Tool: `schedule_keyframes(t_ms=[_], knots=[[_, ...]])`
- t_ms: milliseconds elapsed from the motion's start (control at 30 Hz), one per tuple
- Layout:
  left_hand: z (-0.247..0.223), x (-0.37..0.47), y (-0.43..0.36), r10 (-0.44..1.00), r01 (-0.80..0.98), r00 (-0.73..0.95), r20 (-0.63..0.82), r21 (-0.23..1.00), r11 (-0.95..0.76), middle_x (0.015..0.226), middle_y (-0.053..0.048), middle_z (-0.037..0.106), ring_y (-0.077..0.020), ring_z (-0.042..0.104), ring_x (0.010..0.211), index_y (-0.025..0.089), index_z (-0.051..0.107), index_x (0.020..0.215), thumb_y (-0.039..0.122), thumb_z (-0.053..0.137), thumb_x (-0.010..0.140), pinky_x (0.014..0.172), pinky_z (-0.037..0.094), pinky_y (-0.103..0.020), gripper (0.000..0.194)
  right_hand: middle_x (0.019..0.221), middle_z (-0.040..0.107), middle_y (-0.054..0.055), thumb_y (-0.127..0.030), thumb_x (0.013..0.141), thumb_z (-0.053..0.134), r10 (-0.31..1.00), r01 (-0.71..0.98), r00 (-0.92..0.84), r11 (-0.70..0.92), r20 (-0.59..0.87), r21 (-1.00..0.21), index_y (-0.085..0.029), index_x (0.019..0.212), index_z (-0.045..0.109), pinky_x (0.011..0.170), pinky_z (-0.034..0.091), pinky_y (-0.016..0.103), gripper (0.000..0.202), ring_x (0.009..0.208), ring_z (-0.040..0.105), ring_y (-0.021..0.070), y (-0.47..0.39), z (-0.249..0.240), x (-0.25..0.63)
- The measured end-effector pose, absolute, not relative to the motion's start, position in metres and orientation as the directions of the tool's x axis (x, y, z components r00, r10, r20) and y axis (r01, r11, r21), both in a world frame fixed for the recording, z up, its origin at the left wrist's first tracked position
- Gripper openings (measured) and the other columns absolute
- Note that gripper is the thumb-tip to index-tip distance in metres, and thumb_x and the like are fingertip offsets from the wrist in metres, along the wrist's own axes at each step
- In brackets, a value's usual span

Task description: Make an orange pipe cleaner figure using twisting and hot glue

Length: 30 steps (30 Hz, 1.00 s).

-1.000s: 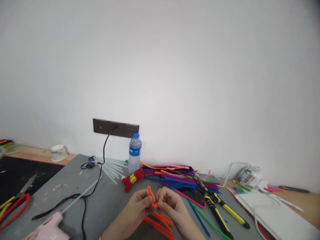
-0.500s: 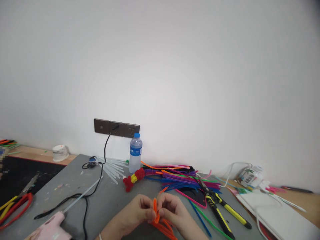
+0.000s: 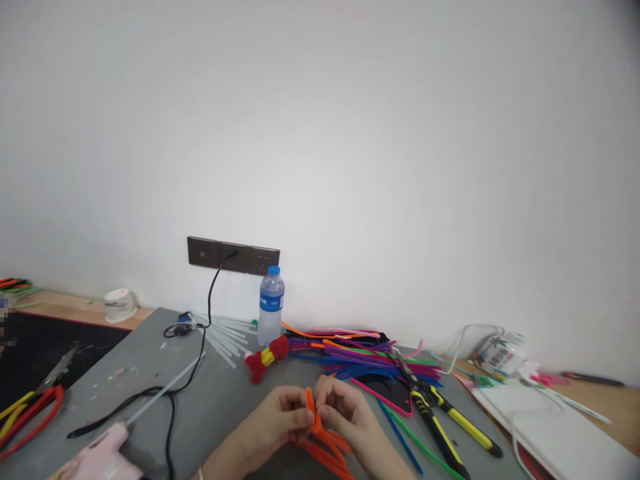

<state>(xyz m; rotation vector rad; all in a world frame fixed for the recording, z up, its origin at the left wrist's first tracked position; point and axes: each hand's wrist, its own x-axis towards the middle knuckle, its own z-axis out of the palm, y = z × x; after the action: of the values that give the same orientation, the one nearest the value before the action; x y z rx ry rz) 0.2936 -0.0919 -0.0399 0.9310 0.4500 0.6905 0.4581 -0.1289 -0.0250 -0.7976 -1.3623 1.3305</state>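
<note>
Orange pipe cleaners (image 3: 327, 453) are pinched between my two hands at the bottom middle, with a bent loop rising at the fingertips and several strands hanging below. My left hand (image 3: 283, 420) is closed, thumb and finger on the left side of the loop. Opposite it, my right hand (image 3: 347, 413) is closed on the same orange piece, its fingertips curled in. Just beyond the hands lies a small red and yellow fuzzy figure (image 3: 267, 358).
Behind lies a pile of coloured pipe cleaners (image 3: 355, 353), with yellow-black pliers (image 3: 445, 420) at right. A water bottle (image 3: 271, 307) stands by the wall. Glue sticks (image 3: 225, 340), a pink glue gun (image 3: 103, 457), a black cable (image 3: 173, 413) and red-handled scissors (image 3: 37, 413) are to the left.
The orange loop has tilted and its top leans left. My right fingers have shifted up a little, and the hanging strands have swung slightly.
</note>
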Motion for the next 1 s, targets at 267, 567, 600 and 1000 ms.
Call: schedule_keyframes(t_ms=[267,567,600,1000], knots=[[-0.041,0.296,-0.088,0.811,-0.436,0.583,-0.052,0.822,0.366,0.066,0.004,0.055,-0.0091,0.048,0.061,0.015,0.063,0.072,0.034,0.086,0.063,0.059,0.037,-0.02,0.031,0.07,0.051,-0.002,-0.043,0.081,0.068,0.965,-0.037,-0.168,0.196,0.199,-0.98,-0.018,0.077,0.058,0.061,0.038,0.025,0.027,0.065,0.049,0.0139,-0.127,-0.026,0.457],[-0.042,0.295,-0.081,0.868,-0.239,0.497,0.017,0.964,0.118,0.059,0.004,0.054,-0.0089,0.044,0.056,0.013,0.067,0.073,0.045,0.081,0.065,0.053,0.031,-0.019,0.036,0.069,0.057,0.001,-0.034,0.082,0.063,0.966,0.213,-0.1,0.255,0.238,-0.943,-0.018,0.074,0.059,0.063,0.043,0.027,0.018,0.066,0.054,0.0172,-0.123,-0.03,0.455],[-0.043,0.295,-0.081,0.867,-0.228,0.498,0.012,0.967,0.118,0.059,0.004,0.055,-0.0089,0.044,0.055,0.013,0.068,0.074,0.046,0.081,0.065,0.052,0.031,-0.019,0.036,0.07,0.058,0.001,-0.032,0.082,0.062,0.965,0.24,-0.089,0.261,0.246,-0.935,-0.018,0.074,0.059,0.064,0.043,0.027,0.016,0.066,0.055,0.0177,-0.123,-0.031,0.454],[-0.053,0.298,-0.078,0.872,-0.178,0.49,0.012,0.98,0.086,0.056,0.003,0.054,-0.0072,0.041,0.043,0.013,0.068,0.073,0.054,0.078,0.064,0.041,0.036,-0.018,0.042,0.069,0.054,0.0,-0.025,0.085,0.054,0.947,0.359,-0.061,0.315,0.315,-0.879,-0.019,0.075,0.055,0.061,0.04,0.025,0.012,0.065,0.052,0.0166,-0.12,-0.04,0.459]])
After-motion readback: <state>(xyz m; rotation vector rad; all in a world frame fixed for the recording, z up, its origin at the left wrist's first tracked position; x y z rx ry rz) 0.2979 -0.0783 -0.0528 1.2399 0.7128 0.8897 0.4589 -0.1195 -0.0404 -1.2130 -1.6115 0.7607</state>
